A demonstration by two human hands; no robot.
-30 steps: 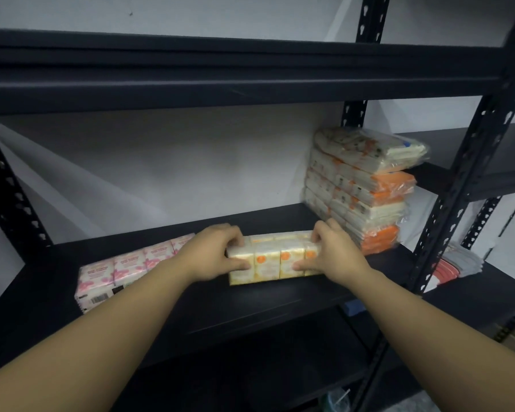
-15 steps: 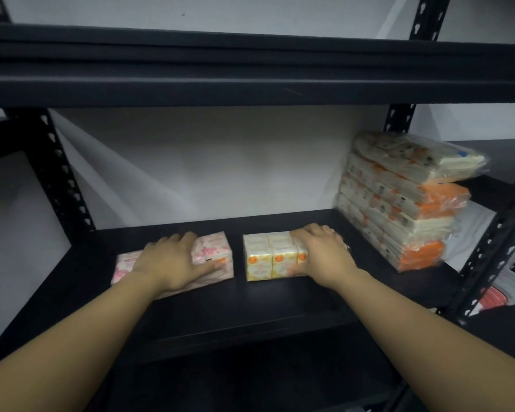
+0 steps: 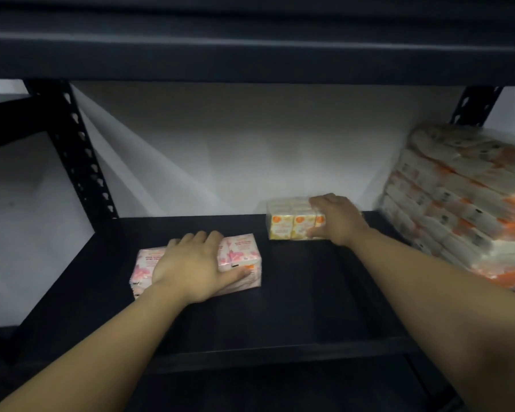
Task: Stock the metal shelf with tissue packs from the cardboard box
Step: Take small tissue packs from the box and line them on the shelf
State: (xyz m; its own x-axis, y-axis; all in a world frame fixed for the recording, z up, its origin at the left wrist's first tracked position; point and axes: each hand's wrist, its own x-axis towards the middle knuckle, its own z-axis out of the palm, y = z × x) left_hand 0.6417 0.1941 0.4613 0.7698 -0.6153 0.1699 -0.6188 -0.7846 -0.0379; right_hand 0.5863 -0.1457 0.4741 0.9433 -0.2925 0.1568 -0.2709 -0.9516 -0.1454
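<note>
A pink tissue pack (image 3: 244,257) lies on the black metal shelf (image 3: 295,298), left of middle. My left hand (image 3: 195,267) lies over it, fingers wrapped across its top and thumb along its front. A yellow-orange tissue pack (image 3: 286,223) sits further back, near the white wall. My right hand (image 3: 338,218) grips its right end, fingers over the top and thumb on the front. The cardboard box is out of view.
A tall stack of orange-and-white tissue packs (image 3: 464,203) fills the shelf's right end. The upper shelf (image 3: 250,46) hangs low overhead. Black perforated uprights stand at back left (image 3: 81,156) and back right (image 3: 473,105).
My right hand has pushed the yellow-orange pack back toward the wall. My left hand stays on the pink pack. The view has shifted left and closer.
</note>
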